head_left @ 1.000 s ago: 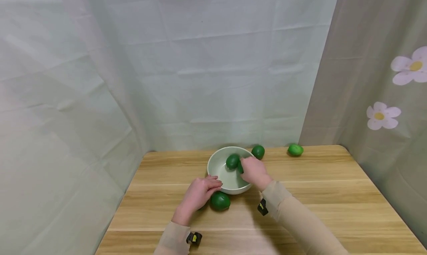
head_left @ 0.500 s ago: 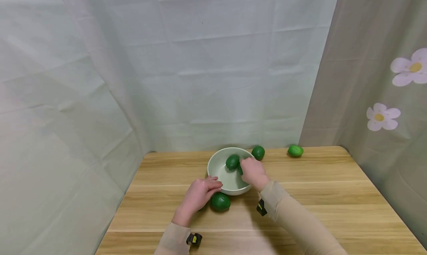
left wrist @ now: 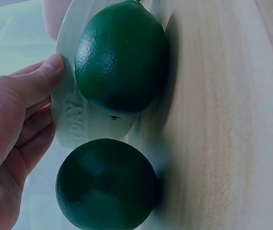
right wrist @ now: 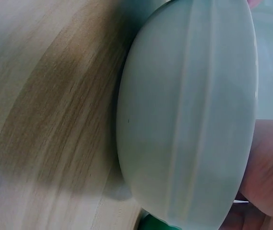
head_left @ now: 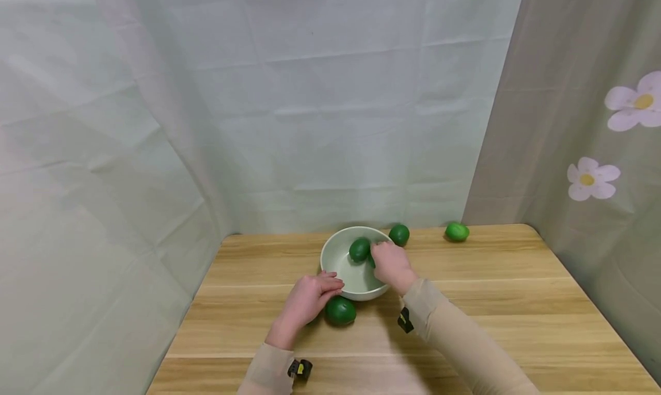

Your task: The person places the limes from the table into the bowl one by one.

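Note:
My left hand [head_left: 306, 297] holds the near left rim of a pale green bowl [head_left: 334, 262], thumb on the outer wall in the left wrist view. Inside the bowl lies a dark green lime [head_left: 359, 250]. Reaching over the right rim, my right hand [head_left: 393, 267] grips a second lime [head_left: 372, 261], mostly hidden by the fingers. The right wrist view shows mainly the bowl's outer wall [right wrist: 184, 115], blocking that lime. Another lime [left wrist: 122, 60] sits against the bowl's near side, and one more lime [left wrist: 106, 184] lies under the left hand.
Behind the bowl's right side stands a dark lime [head_left: 399, 235]. A brighter green lime [head_left: 457, 232] lies farther right, near the back edge of the wooden table [head_left: 496, 303]. Pale curtains [head_left: 335, 125] hang close behind the table and at both sides.

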Tool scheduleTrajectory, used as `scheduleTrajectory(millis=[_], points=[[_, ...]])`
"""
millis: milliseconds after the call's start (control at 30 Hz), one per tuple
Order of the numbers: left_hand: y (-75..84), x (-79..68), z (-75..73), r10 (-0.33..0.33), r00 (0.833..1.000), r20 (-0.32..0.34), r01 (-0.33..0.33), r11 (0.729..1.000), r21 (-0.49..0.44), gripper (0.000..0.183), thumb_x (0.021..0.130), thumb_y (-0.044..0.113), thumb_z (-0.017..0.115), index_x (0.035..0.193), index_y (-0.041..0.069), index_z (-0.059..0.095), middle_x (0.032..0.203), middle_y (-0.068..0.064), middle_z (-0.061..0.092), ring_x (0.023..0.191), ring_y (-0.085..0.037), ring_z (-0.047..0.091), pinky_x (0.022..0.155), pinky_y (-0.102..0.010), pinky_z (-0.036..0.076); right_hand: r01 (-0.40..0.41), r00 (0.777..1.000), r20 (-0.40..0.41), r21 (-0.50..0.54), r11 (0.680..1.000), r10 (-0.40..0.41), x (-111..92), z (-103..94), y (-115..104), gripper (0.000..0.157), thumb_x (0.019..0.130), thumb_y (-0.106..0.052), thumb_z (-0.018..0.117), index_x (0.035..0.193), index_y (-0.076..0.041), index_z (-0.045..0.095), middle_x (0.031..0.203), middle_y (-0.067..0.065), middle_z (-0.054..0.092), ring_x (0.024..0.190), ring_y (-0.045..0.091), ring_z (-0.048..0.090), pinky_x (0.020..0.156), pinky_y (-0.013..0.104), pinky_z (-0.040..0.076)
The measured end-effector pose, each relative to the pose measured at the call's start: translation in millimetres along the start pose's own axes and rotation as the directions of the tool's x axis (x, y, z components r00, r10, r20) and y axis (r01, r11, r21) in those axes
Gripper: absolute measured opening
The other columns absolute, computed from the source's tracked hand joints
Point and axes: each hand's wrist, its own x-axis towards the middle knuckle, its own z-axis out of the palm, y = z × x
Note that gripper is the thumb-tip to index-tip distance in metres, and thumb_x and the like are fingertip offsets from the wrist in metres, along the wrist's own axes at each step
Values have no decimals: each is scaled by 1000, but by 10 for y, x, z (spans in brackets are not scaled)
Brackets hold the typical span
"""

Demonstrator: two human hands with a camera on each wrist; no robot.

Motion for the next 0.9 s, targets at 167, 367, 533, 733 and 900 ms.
scheduleTrajectory(millis=[167,367,533,733,900], points=[[-5,3,-2,9,1000,-3,-9,1000,12,18,96,15,81,112,8,85,113,0,81,119,-24,73,107,-44,56,14,1000,-10,1,1000,-14,7,-15,8,20,85,-8,84,99,-4,71,89,10,68,84,30,70,64,44,64],[0,3,-6,9,1000,2,-9,1000,10,18,96,15,81,113,8,85,113,-1,81,120,-24,73,108,-44,56,2,1000,-4,16,1000,-2,13,-19,20,20,87,-11,86,99,-4,72,91,10,68,86,30,71,67,44,65],[2,1,-4,2,1000,5,-2,1000,3,19,97,16,81,113,8,85,114,-1,81,120,-24,73,108,-44,56,1,1000,-2,32,999,-1,3,-40,7,23,88,-15,87,101,-4,72,93,11,70,88,31,71,68,45,65],[-9,3,13,-3,1000,5,3,1000,6,19,97,15,81,113,8,85,115,-2,81,120,-24,73,107,-45,57,-3,1000,-4,31,1000,3,-1,-49,1,24,90,-19,87,102,-4,72,94,11,71,90,31,72,71,46,65],[-16,-3,21,-10,1000,5,10,1000,5,19,97,16,81,113,8,85,115,-2,81,121,-24,73,106,-45,57,1,1000,-17,56,998,0,-14,-63,-1,25,90,-20,87,102,-4,73,94,11,72,91,31,72,72,47,65]])
